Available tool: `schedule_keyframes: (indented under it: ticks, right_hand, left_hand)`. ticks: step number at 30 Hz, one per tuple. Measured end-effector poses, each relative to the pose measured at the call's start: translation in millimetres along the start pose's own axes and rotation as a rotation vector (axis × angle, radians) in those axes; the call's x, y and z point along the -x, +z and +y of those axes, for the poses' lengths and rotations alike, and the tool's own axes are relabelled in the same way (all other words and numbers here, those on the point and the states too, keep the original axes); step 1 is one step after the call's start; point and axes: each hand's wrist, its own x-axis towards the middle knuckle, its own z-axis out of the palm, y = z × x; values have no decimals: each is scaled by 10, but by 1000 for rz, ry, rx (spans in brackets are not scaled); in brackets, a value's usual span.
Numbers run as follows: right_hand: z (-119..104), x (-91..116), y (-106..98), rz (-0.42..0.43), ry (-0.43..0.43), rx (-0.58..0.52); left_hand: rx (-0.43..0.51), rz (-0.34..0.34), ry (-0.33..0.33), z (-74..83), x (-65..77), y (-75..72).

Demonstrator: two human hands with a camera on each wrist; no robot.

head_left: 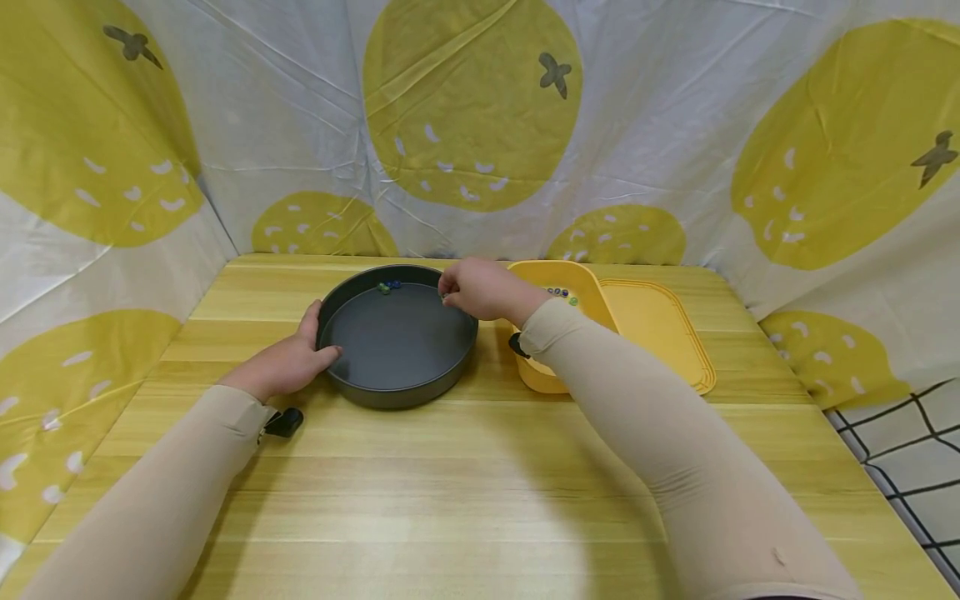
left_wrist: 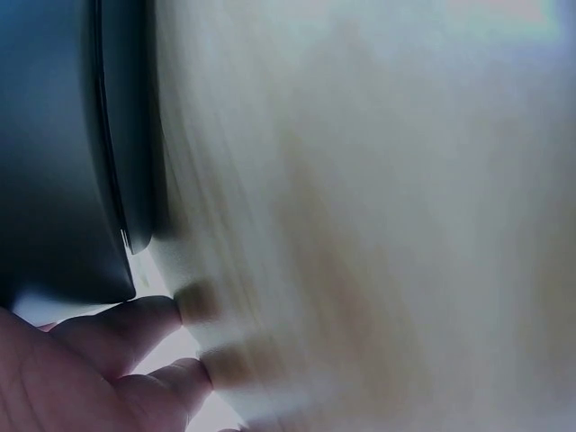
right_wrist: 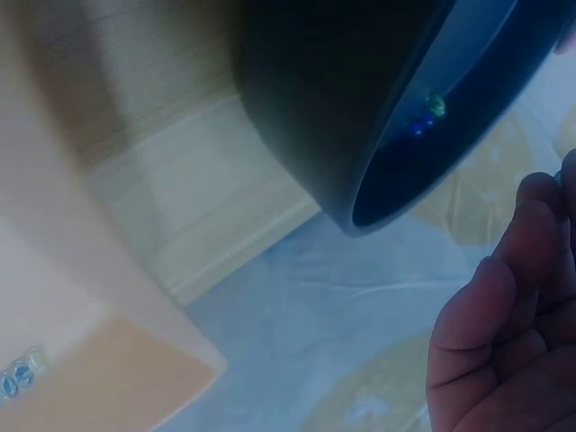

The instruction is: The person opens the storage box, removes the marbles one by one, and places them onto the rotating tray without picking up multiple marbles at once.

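Note:
A dark round baking pan (head_left: 397,350) stands on the table, with a few green and blue marbles (head_left: 388,287) lying inside by its far wall. My left hand (head_left: 288,362) holds the pan's left side, thumb over the rim and fingers along the outside; its fingers (left_wrist: 135,328) show beside the dark wall in the left wrist view. Over the pan's right rim, my right hand (head_left: 483,290) pinches a small marble (head_left: 443,296) between thumb and fingertips, mostly hidden by them. Beneath the right wrist, the yellow tub (head_left: 536,379) contains several more marbles (head_left: 558,292).
A flat yellow lid (head_left: 652,325) lies to the right of the tub. Wooden tabletop (head_left: 420,500) extends toward me. Patterned cloth (head_left: 472,125) hangs behind the table and along both sides. A black wire grid (head_left: 911,442) stands at the right edge.

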Motion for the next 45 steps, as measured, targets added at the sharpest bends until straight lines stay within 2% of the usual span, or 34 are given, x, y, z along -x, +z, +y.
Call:
schedule_keyframes:
  ticks: [10, 15, 22, 28, 32, 35, 38, 45]
  right_hand:
    - [-50, -67, 37, -26, -9, -34]
    - [32, -16, 20, 20, 18, -74]
    - [437, 140, -63, 153, 163, -157]
    - [900, 289, -98, 197, 283, -183]
    - [1133, 371, -95, 174, 347, -185]
    - [1253, 400, -76, 129, 379, -146]
    - [1324, 396, -53, 79, 395, -90]
    - [1396, 370, -12, 22, 402, -3]
  left_hand:
    - [-6, -5, -9, -2, 0, -2]
    - [10, -9, -9, -5, -8, -2]
    - [-20, 2, -3, -4, -18, -7]
    - [-15, 5, -1, -6, -18, -9]
    - [-1, 0, -1, -15, -16, -6]
    - [10, -1, -2, -23, -19, -2]
    - [16, -4, -1, -24, -17, -2]
    - [9, -6, -6, -10, -8, 2]
